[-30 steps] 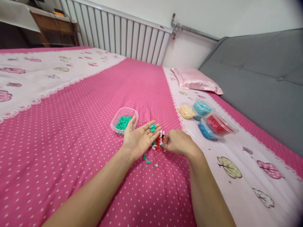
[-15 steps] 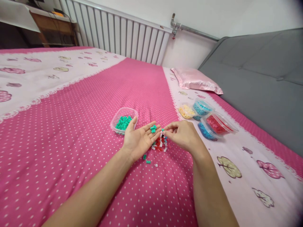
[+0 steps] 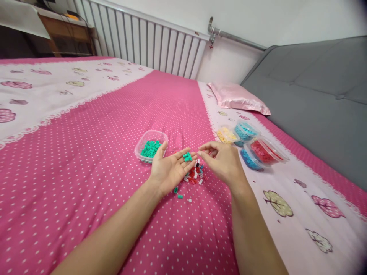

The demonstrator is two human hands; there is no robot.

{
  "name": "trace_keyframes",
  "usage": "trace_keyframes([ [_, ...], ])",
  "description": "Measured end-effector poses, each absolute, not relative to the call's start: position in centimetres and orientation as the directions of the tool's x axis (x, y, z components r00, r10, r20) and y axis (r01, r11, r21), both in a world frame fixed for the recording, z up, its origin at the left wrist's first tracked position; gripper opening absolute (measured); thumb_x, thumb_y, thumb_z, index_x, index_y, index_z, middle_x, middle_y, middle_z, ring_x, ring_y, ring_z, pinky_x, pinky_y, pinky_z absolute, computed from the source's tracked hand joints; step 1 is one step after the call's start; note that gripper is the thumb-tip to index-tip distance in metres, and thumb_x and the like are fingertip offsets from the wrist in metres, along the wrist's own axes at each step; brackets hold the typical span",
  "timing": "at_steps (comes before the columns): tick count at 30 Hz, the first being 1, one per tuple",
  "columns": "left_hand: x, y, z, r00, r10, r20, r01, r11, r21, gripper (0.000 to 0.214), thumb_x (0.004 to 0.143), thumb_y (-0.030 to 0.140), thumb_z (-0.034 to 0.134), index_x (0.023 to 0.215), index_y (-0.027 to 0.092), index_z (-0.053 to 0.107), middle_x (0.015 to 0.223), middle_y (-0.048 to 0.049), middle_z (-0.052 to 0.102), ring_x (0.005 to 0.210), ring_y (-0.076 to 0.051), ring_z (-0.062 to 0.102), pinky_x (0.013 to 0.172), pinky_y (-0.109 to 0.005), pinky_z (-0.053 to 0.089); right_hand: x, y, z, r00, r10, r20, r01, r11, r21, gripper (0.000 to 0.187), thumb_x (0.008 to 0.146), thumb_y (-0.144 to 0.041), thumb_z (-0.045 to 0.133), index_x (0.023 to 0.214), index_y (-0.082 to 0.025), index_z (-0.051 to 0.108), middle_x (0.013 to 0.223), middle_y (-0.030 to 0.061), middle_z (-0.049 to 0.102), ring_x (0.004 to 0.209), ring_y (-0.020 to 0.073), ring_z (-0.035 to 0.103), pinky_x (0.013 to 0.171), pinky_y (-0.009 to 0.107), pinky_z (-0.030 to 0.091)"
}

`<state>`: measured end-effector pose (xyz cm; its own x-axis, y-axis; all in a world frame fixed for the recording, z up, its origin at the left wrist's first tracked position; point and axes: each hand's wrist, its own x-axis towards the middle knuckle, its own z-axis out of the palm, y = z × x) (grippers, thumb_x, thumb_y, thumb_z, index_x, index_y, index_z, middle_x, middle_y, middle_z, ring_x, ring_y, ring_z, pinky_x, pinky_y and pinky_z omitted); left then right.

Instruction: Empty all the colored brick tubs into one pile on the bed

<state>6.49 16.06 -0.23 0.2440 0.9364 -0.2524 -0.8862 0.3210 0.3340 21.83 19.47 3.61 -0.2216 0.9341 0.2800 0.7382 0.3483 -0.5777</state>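
My left hand (image 3: 168,172) is palm up with fingers stretched out. Several small green building bricks (image 3: 187,157) lie on its fingers. Just right of those fingertips is my right hand (image 3: 220,158), thumb and index finger slightly apart, no brick visible between them; its other fingers curl in. Below the hands lies a loose pile of red, white and other coloured bricks (image 3: 195,175), partly covered by my left fingers. A clear tub (image 3: 137,149) of green bricks (image 3: 150,148) stands behind my left thumb. Nearer me, a loose green brick (image 3: 180,196) and a white piece (image 3: 189,200) lie on the bedspread.
To the right stand clear tubs with yellow bricks (image 3: 226,135), teal bricks (image 3: 245,131), red bricks (image 3: 262,151) and blue bricks (image 3: 250,159). Beyond them are a pink pillow (image 3: 237,98) and a grey headboard (image 3: 309,76). The pink dotted bedspread (image 3: 114,214) has soft folds.
The green brick pinched in my right fingertips now appears to rest with the others on my left fingers. My right thumb and index finger have parted slightly and drawn back.
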Motion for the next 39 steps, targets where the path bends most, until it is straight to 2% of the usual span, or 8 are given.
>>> trace_keyframes([
  [4, 6.4, 16.0, -0.1, 0.218, 0.947, -0.236, -0.891, 0.292, 0.347, 0.068, 0.088, 0.053, 0.035, 0.126, -0.003, 0.043, 0.095, -0.02, 0.062, 0.085, -0.024, 0.064, 0.081, -0.033, 0.052, 21.7, 18.6, 4.0, -0.443, 0.892, 0.084, 0.647, 0.384, -0.659, 0.01, 0.074, -0.02, 0.063, 0.08, -0.017, 0.071, 0.075, 0.0016, 0.071, 0.066, 0.0118, 0.062, 0.065, 0.023, 0.046],
  [7, 6.4, 15.9, 0.0, 0.218, 0.945, -0.245, -0.89, 0.296, 0.346, 0.068, 0.088, 0.055, 0.034, 0.124, -0.001, 0.045, 0.091, -0.0186, 0.062, 0.083, -0.024, 0.063, 0.078, -0.034, 0.053, 21.4, 17.8, 4.2, -0.703, 0.696, -0.146, 0.568, 0.425, -0.705, 0.014, 0.073, -0.017, 0.065, 0.086, -0.018, 0.071, 0.078, 0.0003, 0.07, 0.069, 0.011, 0.063, 0.066, 0.021, 0.046],
  [10, 6.4, 15.9, 0.0, 0.212, 0.941, -0.264, -0.886, 0.299, 0.355, 0.067, 0.087, 0.056, 0.037, 0.124, 0.001, 0.046, 0.095, -0.0186, 0.062, 0.086, -0.024, 0.063, 0.079, -0.035, 0.052, 20.9, 17.3, 4.1, -0.808, 0.522, -0.273, 0.547, 0.491, -0.678, 0.023, 0.07, -0.016, 0.07, 0.093, -0.018, 0.071, 0.082, 0.0002, 0.071, 0.074, 0.0112, 0.063, 0.068, 0.02, 0.046],
  [23, 6.0, 16.2, 0.1, 0.117, 0.959, -0.259, -0.876, 0.222, 0.427, 0.073, 0.087, 0.054, 0.033, 0.129, -0.005, 0.044, 0.109, -0.0253, 0.061, 0.102, -0.03, 0.062, 0.087, -0.037, 0.051, 18.8, 16.3, 2.5, -0.736, 0.604, -0.306, 0.675, 0.62, -0.399, 0.026, 0.062, -0.022, 0.078, 0.086, -0.018, 0.07, 0.072, -0.0003, 0.064, 0.063, 0.0107, 0.053, 0.055, 0.021, 0.034],
  [27, 6.0, 16.1, 0.3, 0.109, 0.959, -0.262, -0.879, 0.216, 0.425, 0.072, 0.087, 0.052, 0.032, 0.13, -0.005, 0.042, 0.109, -0.0258, 0.061, 0.102, -0.03, 0.062, 0.087, -0.038, 0.052, 18.3, 16.1, 2.0, -0.722, 0.607, -0.332, 0.691, 0.615, -0.38, 0.028, 0.062, -0.02, 0.077, 0.09, -0.02, 0.071, 0.076, 0.0001, 0.065, 0.067, 0.0115, 0.055, 0.058, 0.021, 0.036],
  [31, 6.0, 16.1, 0.3, 0.112, 0.959, -0.261, -0.881, 0.217, 0.42, 0.072, 0.087, 0.052, 0.033, 0.13, -0.005, 0.043, 0.109, -0.0256, 0.062, 0.103, -0.03, 0.062, 0.087, -0.038, 0.052, 18.0, 16.0, 1.6, -0.729, 0.6, -0.331, 0.685, 0.627, -0.372, 0.018, 0.062, -0.011, 0.071, 0.079, -0.018, 0.069, 0.075, 0.0011, 0.065, 0.069, 0.0118, 0.055, 0.059, 0.021, 0.036],
  [35, 6.1, 16.1, 0.2, 0.123, 0.958, -0.258, -0.88, 0.226, 0.418, 0.072, 0.088, 0.052, 0.031, 0.131, -0.004, 0.042, 0.108, -0.0249, 0.062, 0.102, -0.03, 0.062, 0.085, -0.039, 0.053, 18.1, 16.0, 1.4, -0.77, 0.545, -0.331, 0.637, 0.631, -0.443, 0.019, 0.061, -0.002, 0.06, 0.071, -0.016, 0.066, 0.072, 0.0002, 0.064, 0.065, 0.0097, 0.052, 0.059, 0.019, 0.036],
  [39, 6.1, 16.2, 0.1, 0.122, 0.959, -0.257, -0.881, 0.224, 0.418, 0.072, 0.087, 0.053, 0.035, 0.13, -0.004, 0.041, 0.107, -0.0243, 0.062, 0.099, -0.029, 0.063, 0.084, -0.037, 0.053, 19.0, 16.4, 2.1, -0.796, 0.51, -0.325, 0.602, 0.612, -0.513, 0.017, 0.062, -0.003, 0.06, 0.072, -0.016, 0.065, 0.07, -0.0013, 0.063, 0.062, 0.0085, 0.051, 0.056, 0.019, 0.035],
])
